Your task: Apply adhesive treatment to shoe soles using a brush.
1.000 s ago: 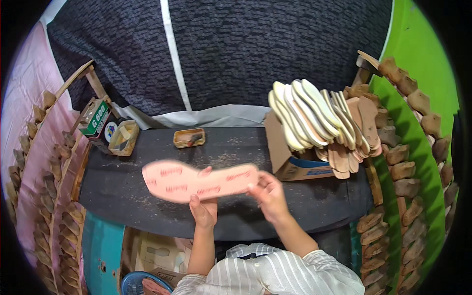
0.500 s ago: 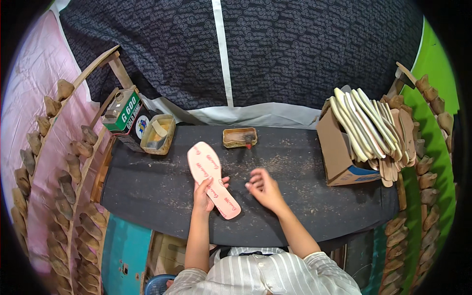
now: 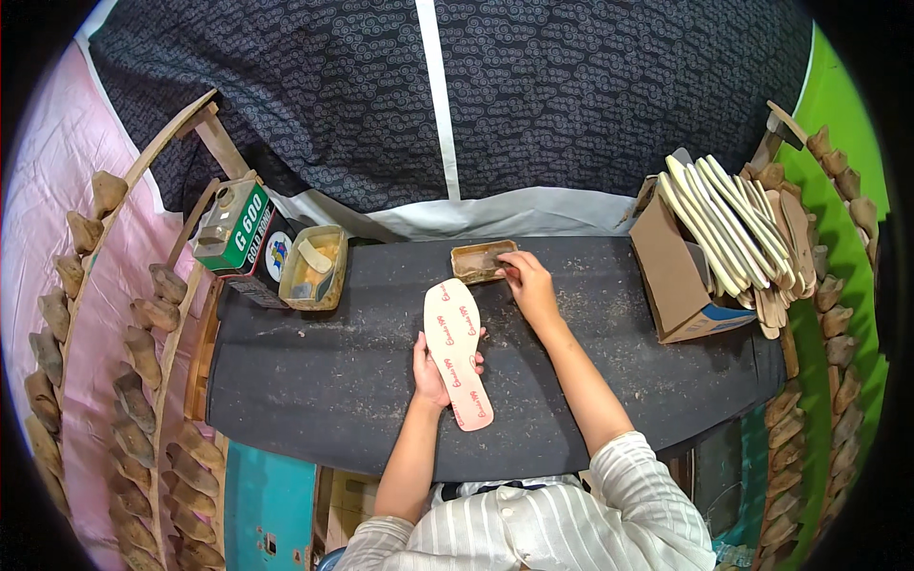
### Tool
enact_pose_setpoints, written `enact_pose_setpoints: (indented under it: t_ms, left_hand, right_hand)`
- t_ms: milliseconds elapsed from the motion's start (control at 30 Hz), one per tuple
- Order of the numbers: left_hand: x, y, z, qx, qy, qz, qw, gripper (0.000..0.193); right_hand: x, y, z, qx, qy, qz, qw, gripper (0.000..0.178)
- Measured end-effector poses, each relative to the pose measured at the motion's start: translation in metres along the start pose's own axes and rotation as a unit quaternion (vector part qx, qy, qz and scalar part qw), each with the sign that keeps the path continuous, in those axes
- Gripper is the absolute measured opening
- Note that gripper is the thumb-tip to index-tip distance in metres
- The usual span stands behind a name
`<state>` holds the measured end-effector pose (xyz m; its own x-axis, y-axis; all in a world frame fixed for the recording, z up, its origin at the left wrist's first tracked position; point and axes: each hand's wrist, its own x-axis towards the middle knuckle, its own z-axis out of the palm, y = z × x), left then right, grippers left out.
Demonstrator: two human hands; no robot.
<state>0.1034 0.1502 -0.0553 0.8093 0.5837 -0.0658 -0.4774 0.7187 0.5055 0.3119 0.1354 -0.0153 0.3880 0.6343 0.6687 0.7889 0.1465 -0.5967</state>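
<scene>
A pale pink insole (image 3: 455,333) printed with red lettering lies in my left hand (image 3: 433,379), thumb on its near side and fingertips showing at the opposite edge. Its wide end points away from me. Just beyond it stands a small rectangular glue tray (image 3: 466,262), brownish and crusted. My right hand (image 3: 533,290) reaches to the tray's right end, fingers pinched on a small dark brush (image 3: 493,259) that rests in it. Those fingers hide most of the brush's handle.
At the left stand a green and black metal can (image 3: 249,238) and a plastic tub (image 3: 333,281) holding scraper-like pieces. A cardboard box (image 3: 678,295) packed with insoles stands at the right. Racks of wooden shoe lasts (image 3: 143,352) flank the black-covered table (image 3: 314,400).
My right hand has moved forward from above the table to the tray and closed on the brush. The insole in my left hand has turned more upright and appears farther right.
</scene>
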Motion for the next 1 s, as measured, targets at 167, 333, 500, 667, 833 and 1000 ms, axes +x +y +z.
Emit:
enact_pose_setpoints:
  t_ms: [167, 333, 500, 667, 833, 1000]
  left_hand:
    - [-0.003, 0.0, 0.008, 0.0, -0.006, 0.017, 1.0, 0.077]
    - [-0.007, -0.002, 0.017, 0.014, -0.035, 0.041, 0.998, 0.077]
    - [-0.008, -0.003, 0.016, -0.007, -0.043, 0.035, 0.998, 0.077]
    - [-0.012, -0.007, 0.016, 0.0, -0.004, 0.057, 0.998, 0.069]
    - [-0.014, -0.008, 0.016, 0.034, 0.057, 0.071, 0.995, 0.065]
    - [-0.014, -0.009, 0.007, -0.007, 0.097, 0.078, 0.992, 0.062]
  right_hand:
    - [-0.01, -0.007, -0.009, 0.016, -0.018, 0.018, 1.0, 0.028]
    - [-0.014, -0.057, -0.034, 0.059, 0.088, -0.008, 0.994, 0.037]
    - [-0.019, -0.101, -0.051, 0.068, 0.055, -0.13, 0.988, 0.026]
    - [-0.026, -0.115, -0.055, 0.088, 0.0, -0.19, 0.978, 0.035]
    - [-0.031, -0.117, -0.044, 0.069, -0.026, -0.236, 0.969, 0.038]
    - [-0.035, -0.12, -0.045, 0.082, -0.07, -0.234, 0.966, 0.037]
